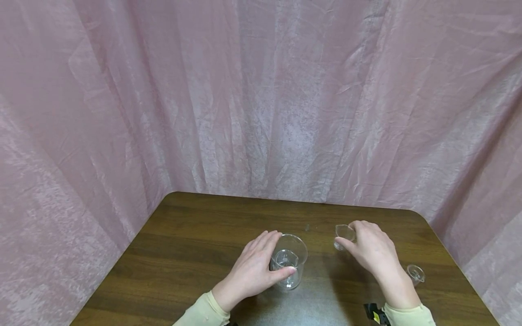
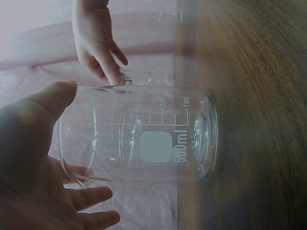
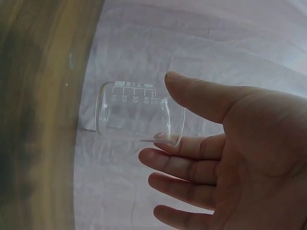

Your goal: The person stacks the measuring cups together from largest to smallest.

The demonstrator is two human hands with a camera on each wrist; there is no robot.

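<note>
A large glass beaker [image 1: 301, 253], marked 500 ml in the left wrist view, stands upright on the wooden table with a smaller glass beaker [image 1: 286, 257] inside it. My left hand [image 1: 253, 268] holds the large beaker near its rim, thumb on the near side and fingers on the far side. To the right, my right hand [image 1: 374, 248] grips a small beaker [image 3: 136, 112] by its rim between thumb and index finger. Its scale runs from 10 to 50, and nothing shows inside it. The other right fingers extend past the glass.
Another little glass beaker [image 1: 416, 273] stands beside my right wrist. A faint clear speck [image 1: 307, 227] shows on the table [image 1: 195, 226] behind the beakers. Pink curtains [image 1: 285, 113] hang along the table's back and sides. A black device [image 1: 376, 313] sits at my right cuff.
</note>
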